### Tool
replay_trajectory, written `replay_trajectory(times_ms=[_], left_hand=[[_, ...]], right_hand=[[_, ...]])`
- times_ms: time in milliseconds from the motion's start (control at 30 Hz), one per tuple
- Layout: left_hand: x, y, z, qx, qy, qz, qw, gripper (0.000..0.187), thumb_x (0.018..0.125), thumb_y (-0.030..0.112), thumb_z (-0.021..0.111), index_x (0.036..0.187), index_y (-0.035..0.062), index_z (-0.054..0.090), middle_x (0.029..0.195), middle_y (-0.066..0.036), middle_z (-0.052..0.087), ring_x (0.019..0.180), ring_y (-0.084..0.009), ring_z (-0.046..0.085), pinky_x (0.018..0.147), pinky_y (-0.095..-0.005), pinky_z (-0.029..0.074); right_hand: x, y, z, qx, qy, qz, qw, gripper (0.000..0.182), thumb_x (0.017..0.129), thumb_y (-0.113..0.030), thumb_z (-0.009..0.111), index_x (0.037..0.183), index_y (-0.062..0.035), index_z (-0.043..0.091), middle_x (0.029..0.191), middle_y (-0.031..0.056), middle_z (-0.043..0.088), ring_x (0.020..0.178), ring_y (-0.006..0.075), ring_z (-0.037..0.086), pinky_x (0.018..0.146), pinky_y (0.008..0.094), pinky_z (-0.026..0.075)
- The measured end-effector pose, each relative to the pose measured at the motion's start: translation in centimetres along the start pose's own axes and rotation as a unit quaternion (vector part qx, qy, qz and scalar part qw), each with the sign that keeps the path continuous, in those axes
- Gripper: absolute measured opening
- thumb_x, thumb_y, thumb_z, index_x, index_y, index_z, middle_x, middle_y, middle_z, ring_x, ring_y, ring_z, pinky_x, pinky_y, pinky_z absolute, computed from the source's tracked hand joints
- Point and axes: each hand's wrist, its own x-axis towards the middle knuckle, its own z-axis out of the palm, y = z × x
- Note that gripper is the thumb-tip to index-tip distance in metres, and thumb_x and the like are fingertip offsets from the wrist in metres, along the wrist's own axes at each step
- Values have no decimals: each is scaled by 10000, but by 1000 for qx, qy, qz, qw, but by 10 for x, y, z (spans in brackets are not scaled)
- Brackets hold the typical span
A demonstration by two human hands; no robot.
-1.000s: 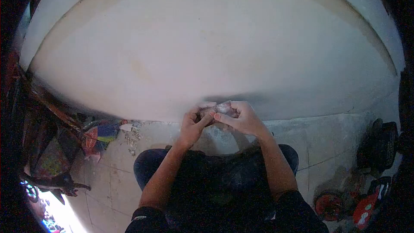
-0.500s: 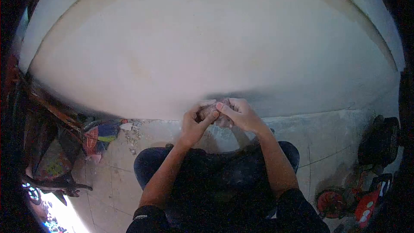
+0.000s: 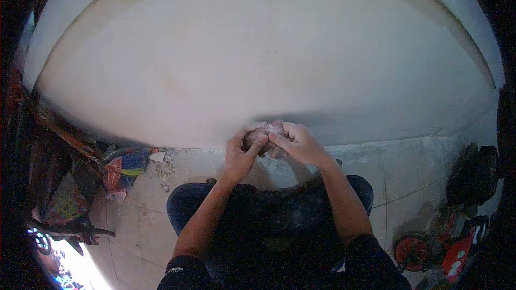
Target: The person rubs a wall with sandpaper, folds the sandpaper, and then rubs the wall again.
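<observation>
Where left grip (image 3: 241, 152) faces right grip (image 3: 306, 146), lump (image 3: 272, 128) sits

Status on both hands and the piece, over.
Left hand and right hand both gripping crumpled, white-dusted piece, thumbs on top. Exact material unclear. Nothing visible between hands and piece.
</observation>
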Motion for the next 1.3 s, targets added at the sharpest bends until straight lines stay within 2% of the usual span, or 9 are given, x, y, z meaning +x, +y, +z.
replay_trajectory(times_ms=[167, 267, 367, 433, 567, 833, 967, 1167, 1300], left_hand=[[1, -1, 1, 26, 21, 29, 999, 345, 954, 171, 719, 1241, -3, 640, 1026, -95, 721, 861, -126, 676, 726, -276, 568], [0, 1, 1, 59, 25, 54, 996, 343, 947, 153, 722, 1238, -10, 640, 1049, -112, 724, 887, -142, 686, 753, -279, 572], [-4, 6, 2, 79, 9, 40, 996, 344, 944, 143, 722, 1239, -15, 638, 1051, -113, 721, 882, -146, 689, 752, -279, 575], [-5, 9, 3, 81, -5, 6, 997, 345, 945, 141, 721, 1241, -16, 637, 1047, -110, 718, 874, -142, 687, 741, -279, 578], [-6, 17, 3, -18, -6, -12, 1000, 348, 952, 133, 710, 1258, -13, 629, 1022, -100, 710, 829, -124, 679, 665, -269, 581], [-1, 3, -2, 22, 17, 15, 1000, 345, 956, 122, 702, 1271, 2, 629, 1011, -104, 710, 797, -120, 677, 633, -262, 583], [0, 10, -2, 36, 23, 35, 998, 367, 956, 132, 705, 1291, 8, 616, 1029, -103, 709, 809, -134, 681, 645, -271, 587], [2, 2, -1, -63, -28, 10, 998, 415, 962, 168, 706, 1332, 27, 580, 1117, -105, 684, 927, -150, 663, 714, -291, 577], [0, -9, -3, -42, -78, -36, 995, 420, 1006, 293, 648, 1316, 18, 582, 1095, -91, 679, 950, -153, 641, 797, -345, 559]], right_hand=[[11, 19, 15, -104, 116, -121, 980, 381, 1031, -347, 579, 1087, 18, 675, 862, 93, 709, 727, 140, 662, 645, 327, 525], [13, 21, 25, -73, 158, -104, 979, 412, 1039, -362, 555, 1061, 32, 675, 858, 147, 714, 710, 181, 656, 654, 364, 525], [10, 9, 28, -63, 192, -66, 977, 504, 1065, -426, 488, 1018, 49, 653, 767, 45, 674, 659, 121, 635, 543, 285, 505], [12, 12, 27, -45, 214, -6, 976, 563, 1061, -478, 446, 984, 27, 684, 735, 110, 686, 657, 190, 644, 614, 358, 505], [10, 11, 20, 37, 155, 38, 987, 627, 1063, -529, 394, 961, 14, 689, 692, 88, 667, 647, 173, 648, 593, 325, 508], [4, 9, 15, 95, 27, -56, 994, 307, 1028, -284, 614, 1143, 0, 596, 913, 27, 684, 740, 124, 684, 620, 256, 519], [7, 21, 8, 69, 5, -56, 996, 289, 1025, -263, 621, 1157, -6, 614, 962, 30, 680, 772, 103, 671, 642, 248, 518], [-3, -8, -9, -73, 19, -87, 993, 268, 1006, -246, 640, 1101, 3, 669, 902, 35, 679, 666, 91, 619, 573, 248, 490], [-25, -64, -28, 40, 204, -71, 976, 284, 978, -313, 679, 1024, -33, 694, 773, 38, 685, 576, 84, 608, 501, 251, 457]])
